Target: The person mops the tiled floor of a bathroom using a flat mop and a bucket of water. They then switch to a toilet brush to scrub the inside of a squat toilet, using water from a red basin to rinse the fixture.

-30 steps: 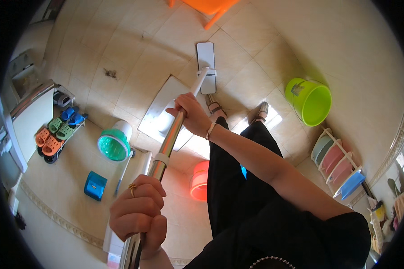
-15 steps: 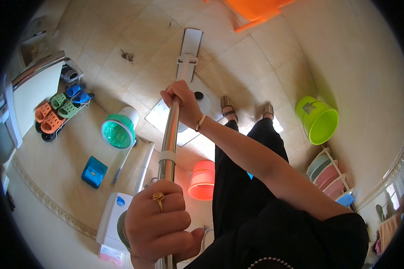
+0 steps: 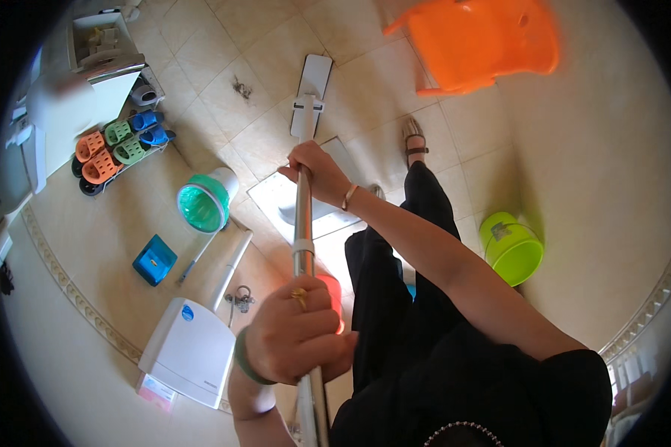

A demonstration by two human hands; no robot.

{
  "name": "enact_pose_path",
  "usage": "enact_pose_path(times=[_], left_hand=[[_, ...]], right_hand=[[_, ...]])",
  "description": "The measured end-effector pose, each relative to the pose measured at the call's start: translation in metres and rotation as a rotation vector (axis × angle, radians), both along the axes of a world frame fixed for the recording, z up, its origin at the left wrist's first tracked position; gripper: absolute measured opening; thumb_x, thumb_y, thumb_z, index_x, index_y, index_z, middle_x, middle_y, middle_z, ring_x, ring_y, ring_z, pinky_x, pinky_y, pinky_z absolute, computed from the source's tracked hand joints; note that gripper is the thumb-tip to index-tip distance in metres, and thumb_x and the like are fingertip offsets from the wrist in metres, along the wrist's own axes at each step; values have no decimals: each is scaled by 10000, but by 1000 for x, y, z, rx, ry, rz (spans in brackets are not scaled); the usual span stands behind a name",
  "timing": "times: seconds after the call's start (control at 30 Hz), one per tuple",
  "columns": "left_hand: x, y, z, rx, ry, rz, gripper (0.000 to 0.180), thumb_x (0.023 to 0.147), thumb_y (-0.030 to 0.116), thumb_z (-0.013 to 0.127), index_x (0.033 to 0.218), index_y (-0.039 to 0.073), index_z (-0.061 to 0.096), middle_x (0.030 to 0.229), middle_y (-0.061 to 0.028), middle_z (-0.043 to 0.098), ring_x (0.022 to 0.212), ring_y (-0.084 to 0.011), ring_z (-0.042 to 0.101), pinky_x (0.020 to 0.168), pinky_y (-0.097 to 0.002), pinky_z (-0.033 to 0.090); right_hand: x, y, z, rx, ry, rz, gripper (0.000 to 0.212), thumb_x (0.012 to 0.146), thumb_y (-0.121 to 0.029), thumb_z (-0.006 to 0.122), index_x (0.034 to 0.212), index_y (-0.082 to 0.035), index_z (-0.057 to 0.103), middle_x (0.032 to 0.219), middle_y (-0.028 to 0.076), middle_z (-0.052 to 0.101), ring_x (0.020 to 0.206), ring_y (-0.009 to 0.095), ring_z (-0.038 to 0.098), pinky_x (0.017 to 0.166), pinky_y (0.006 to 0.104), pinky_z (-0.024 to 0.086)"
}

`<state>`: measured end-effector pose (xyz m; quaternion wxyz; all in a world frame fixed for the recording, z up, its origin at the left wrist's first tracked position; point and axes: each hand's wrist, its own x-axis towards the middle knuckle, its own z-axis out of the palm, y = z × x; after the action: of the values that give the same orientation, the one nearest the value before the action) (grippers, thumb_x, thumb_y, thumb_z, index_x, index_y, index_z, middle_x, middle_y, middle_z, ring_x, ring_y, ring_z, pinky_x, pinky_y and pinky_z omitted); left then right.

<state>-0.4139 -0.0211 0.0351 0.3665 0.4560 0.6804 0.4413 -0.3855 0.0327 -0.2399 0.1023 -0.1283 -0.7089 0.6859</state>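
Observation:
My two hands grip the long metal pole of a flat mop [image 3: 303, 212], one above the other. My left hand [image 3: 298, 331], with a ring and a green bangle at the wrist, is closed round the pole's near part. Farther down, my right hand [image 3: 317, 170], wearing a bracelet, is wrapped round the same pole. The mop's flat rectangular head [image 3: 317, 74] lies on the floor tiles, just beyond a white squat toilet [image 3: 265, 200]. Left of the head lies a small dark clump [image 3: 242, 88] on the tiles.
An orange plastic chair [image 3: 484, 45] stands far right, a lime-green bucket [image 3: 511, 246] nearer. A lined bin [image 3: 205, 203], blue wall box [image 3: 155, 259], white cistern [image 3: 186, 350] and slipper rack [image 3: 123, 149] line the left. Behind my left hand is a red bucket [image 3: 334, 298].
My right foot has stepped forward, and more of the orange chair shows. The mop head now lies closer to the dark clump. Both hands have kept hold of the pole.

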Motion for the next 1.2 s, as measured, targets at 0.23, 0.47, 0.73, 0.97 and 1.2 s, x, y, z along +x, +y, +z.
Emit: enact_pose_path(times=[0.23, 0.47, 0.73, 0.97, 1.2], left_hand=[[-10, 27, 24, 278, -111, 248, 309, 607, -44, 630, 526, 91, 365, 485, -22, 375, 424, -184, 409, 534, -300, 435], [-42, 33, -6, 353, -214, 318, 376, 623, -79, 655, 527, 86, 330, 503, -30, 361, 455, -211, 423, 579, -329, 456], [-93, -4, -24, 334, -281, 629, 346, 593, -72, 624, 503, 58, 316, 467, -56, 342, 442, -244, 402, 531, -325, 399], [-144, -72, -5, 225, -273, 680, 338, 553, -76, 620, 502, 62, 316, 463, -50, 343, 433, -231, 406, 528, -325, 409], [-170, -123, 4, 173, -172, 765, 298, 630, 4, 597, 537, 97, 330, 442, -21, 341, 402, -174, 368, 520, -304, 410]], right_hand=[[1, 71, 38, 149, -37, 174, 243, 767, -114, 715, 710, -59, 485, 710, 78, 512, 737, 261, 458, 661, 344, 393], [-26, 117, 17, 278, -76, 134, 265, 776, -85, 692, 661, -54, 455, 651, 76, 500, 709, 264, 453, 644, 343, 402], [-84, 91, 7, 277, -149, 160, 243, 761, -17, 632, 620, -63, 439, 613, 63, 482, 676, 240, 435, 632, 340, 383], [-142, 10, 7, 330, -30, 275, 255, 778, -10, 630, 654, -63, 413, 620, 56, 446, 674, 238, 439, 596, 337, 381], [-195, -71, 11, 108, -58, 281, 246, 710, 0, 638, 607, -65, 425, 602, 45, 470, 676, 251, 418, 619, 344, 387]])
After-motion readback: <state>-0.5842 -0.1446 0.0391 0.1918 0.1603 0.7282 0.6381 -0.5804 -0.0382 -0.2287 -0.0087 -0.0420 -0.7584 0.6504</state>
